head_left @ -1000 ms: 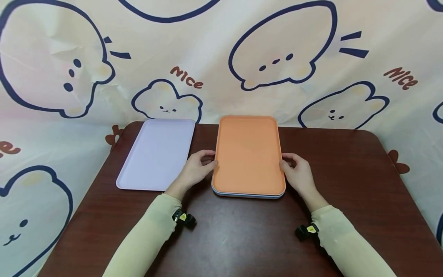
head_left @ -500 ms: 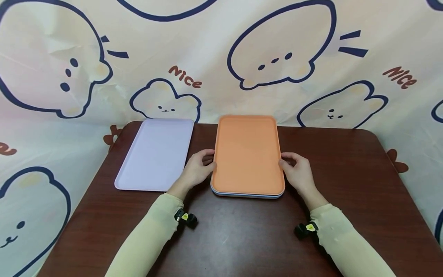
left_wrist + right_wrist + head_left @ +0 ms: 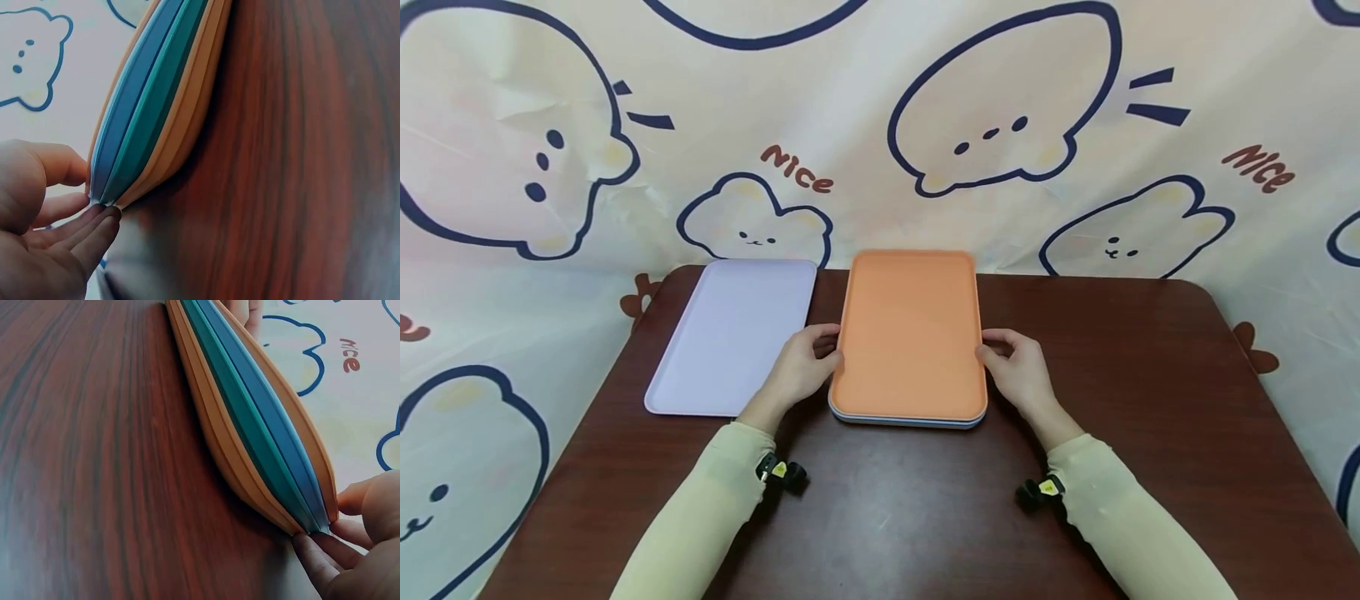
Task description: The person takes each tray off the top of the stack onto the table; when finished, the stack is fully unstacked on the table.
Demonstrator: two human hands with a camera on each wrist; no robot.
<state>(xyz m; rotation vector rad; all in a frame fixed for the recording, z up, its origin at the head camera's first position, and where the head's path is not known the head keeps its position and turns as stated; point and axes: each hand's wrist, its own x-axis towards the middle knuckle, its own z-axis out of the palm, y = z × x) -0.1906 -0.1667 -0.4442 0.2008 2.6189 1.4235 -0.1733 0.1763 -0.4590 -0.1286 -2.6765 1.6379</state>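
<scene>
A stack of rectangular trays stands near the back of the table. In the head view its top is an orange tray (image 3: 912, 333) with rounded corners. The left wrist view shows the layers below it: a blue tray (image 3: 128, 106), a green tray (image 3: 153, 103) and orange rims (image 3: 197, 106) at the bottom. My left hand (image 3: 796, 367) grips the stack's left long side, thumb near the top rim and fingertips at the lower edges. On the opposite side my right hand (image 3: 1021, 368) holds it the same way. A lavender tray (image 3: 737, 333) lies flat left of the stack, just beyond my left hand.
The dark brown wooden table (image 3: 880, 517) has rounded back corners. Behind it hangs a pale cloth (image 3: 865, 100) printed with cartoon bears. Small black devices are strapped at both wrists, the left device (image 3: 792, 477) and the right device (image 3: 1032, 495) jutting inward over the table.
Both hands and the tray stack between them have shifted left, nearer the lavender tray, mostly in the last half second. The grip looks the same; the head view has drifted slightly.
</scene>
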